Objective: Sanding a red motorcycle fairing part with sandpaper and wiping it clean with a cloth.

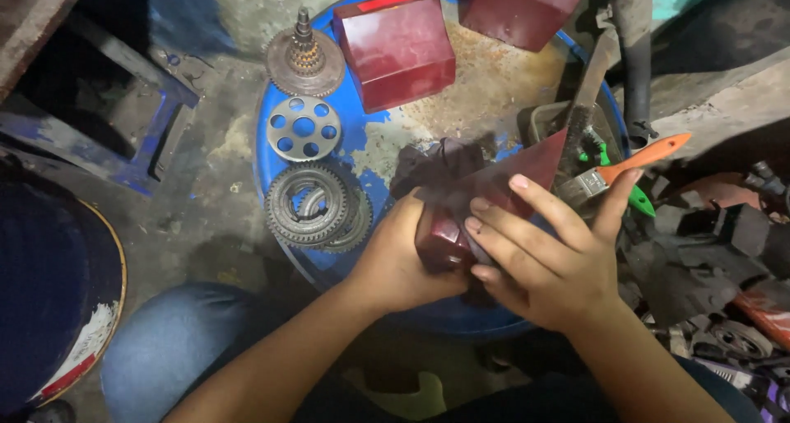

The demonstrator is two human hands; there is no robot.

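Note:
My left hand (401, 254) grips a small dark-red block (440, 240) over the near edge of a blue drum lid (362, 139). My right hand (547, 254) presses a dark-red sheet of abrasive paper (527, 166) against the block, fingers spread over it. A dark rag-like bundle (436, 161) lies just behind the block. Part of the block is hidden by both hands.
On the lid sit two dark-red boxes (397, 48), a toothed gear with a shaft (305, 59), a perforated disc (304, 127) and stacked gear rings (317, 206). An orange-handled brush (625, 166) lies at right beside black scrap parts (699, 258). A blue stand (123, 127) is at left.

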